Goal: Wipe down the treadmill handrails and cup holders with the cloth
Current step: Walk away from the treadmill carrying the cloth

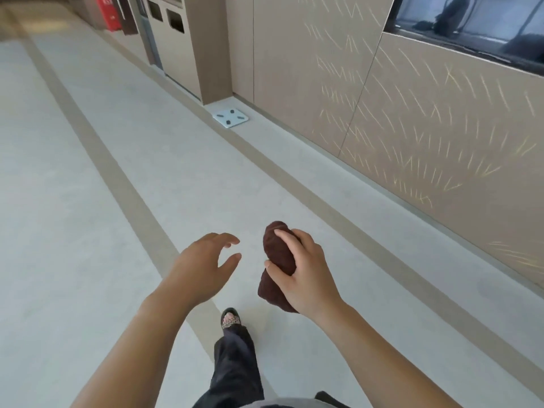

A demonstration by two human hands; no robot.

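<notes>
A dark brown cloth (276, 251) is bunched up in my right hand (303, 275), which grips it around the middle at waist height. My left hand (203, 266) hovers a little to the left of the cloth, fingers spread and curled, holding nothing and not touching the cloth. No treadmill, handrail or cup holder is in view. Below my hands, one leg in dark trousers with a sandalled foot (231, 319) stands on the floor.
A pale floor with tan stripes (117, 178) runs ahead. A beige panelled wall (412, 119) lines the right side, with a dark window (471, 22) above. A white bathroom scale (230, 116) lies at the wall's foot. Bin cabinets (170, 22) and a red box (110, 13) stand farther back.
</notes>
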